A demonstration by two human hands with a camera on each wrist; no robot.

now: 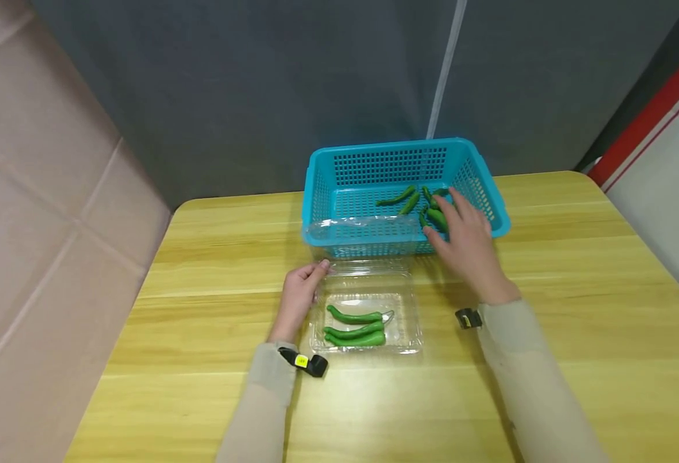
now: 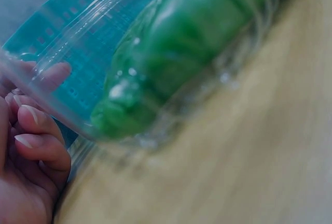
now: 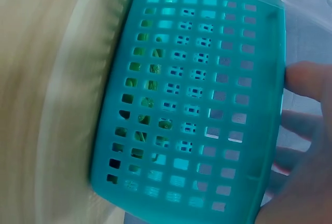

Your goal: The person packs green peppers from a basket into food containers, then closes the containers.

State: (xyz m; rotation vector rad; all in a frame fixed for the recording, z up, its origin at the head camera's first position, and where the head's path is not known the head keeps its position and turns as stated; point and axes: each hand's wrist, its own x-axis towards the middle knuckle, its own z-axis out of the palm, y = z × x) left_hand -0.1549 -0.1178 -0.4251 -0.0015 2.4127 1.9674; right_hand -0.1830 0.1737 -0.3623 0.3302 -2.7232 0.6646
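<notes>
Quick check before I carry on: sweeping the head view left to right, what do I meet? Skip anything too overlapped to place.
Pale wall → left hand → three green peppers in the clear container → right hand → red strip.

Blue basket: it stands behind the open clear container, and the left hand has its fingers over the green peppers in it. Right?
Wrong hand: the head view shows the right hand with its fingers over the green peppers in the blue basket. The basket does stand behind the open clear container.
</notes>
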